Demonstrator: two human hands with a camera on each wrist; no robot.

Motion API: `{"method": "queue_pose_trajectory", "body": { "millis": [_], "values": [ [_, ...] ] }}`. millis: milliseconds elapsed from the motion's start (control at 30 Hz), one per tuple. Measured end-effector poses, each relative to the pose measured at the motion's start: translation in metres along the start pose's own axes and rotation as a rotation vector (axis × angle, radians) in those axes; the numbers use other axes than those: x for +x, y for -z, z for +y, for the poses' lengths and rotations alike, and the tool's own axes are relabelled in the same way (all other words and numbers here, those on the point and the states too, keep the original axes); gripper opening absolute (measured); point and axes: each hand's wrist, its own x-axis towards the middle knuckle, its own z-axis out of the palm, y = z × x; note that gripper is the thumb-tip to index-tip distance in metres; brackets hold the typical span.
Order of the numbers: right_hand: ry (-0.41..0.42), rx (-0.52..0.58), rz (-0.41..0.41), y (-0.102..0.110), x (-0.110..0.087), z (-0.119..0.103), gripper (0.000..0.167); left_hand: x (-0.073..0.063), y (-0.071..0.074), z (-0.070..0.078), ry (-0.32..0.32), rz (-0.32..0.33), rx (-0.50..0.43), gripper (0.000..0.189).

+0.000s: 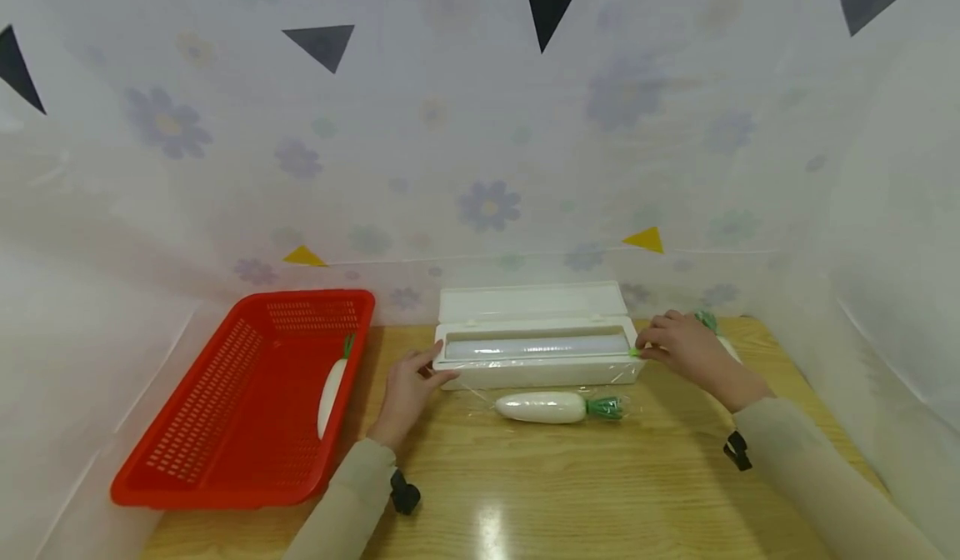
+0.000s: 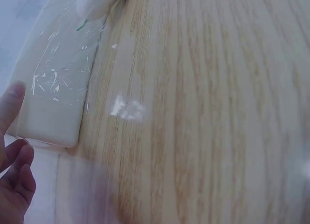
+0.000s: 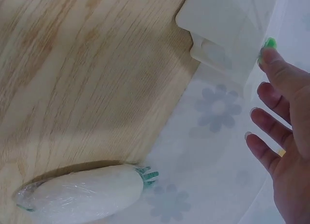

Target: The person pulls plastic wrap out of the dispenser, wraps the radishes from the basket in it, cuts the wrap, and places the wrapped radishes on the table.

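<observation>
A white cling film box stands with its lid raised, and a roll of film lies inside. My left hand grips the box's left end between thumb and fingers; the left wrist view has the thumb along the box edge and the fingers curled by its end. At the right end, my right hand pinches a small green slide cutter with thumb and forefinger. In front of the box a white radish with green leaves lies under clear film, which also runs over the box's front.
A red plastic basket on the left has another white radish against its right wall. Partly behind my right arm lies a film-wrapped radish. A pale flowered curtain surrounds the wooden table at the back and sides.
</observation>
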Motion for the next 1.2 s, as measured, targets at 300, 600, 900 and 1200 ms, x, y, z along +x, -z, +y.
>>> {"method": "queue_pose_trajectory", "body": {
  "millis": [300,600,900,1200],
  "values": [
    [-0.095,0.074,-0.09,0.0,-0.002,-0.004,0.009,-0.001,0.001,-0.003,0.118,-0.092,-0.157,0.061],
    [-0.088,-0.03,0.068,0.0,0.003,-0.022,0.03,-0.014,0.0,0.01,0.253,-0.005,-0.123,0.067],
    [0.299,-0.161,0.203,-0.029,0.008,-0.081,0.023,-0.035,-0.028,0.064,-0.342,0.055,0.153,0.017],
    [0.247,-0.287,0.029,-0.054,0.001,-0.118,0.043,-0.042,-0.056,0.095,-0.401,-0.335,0.37,0.032]
  ]
}}
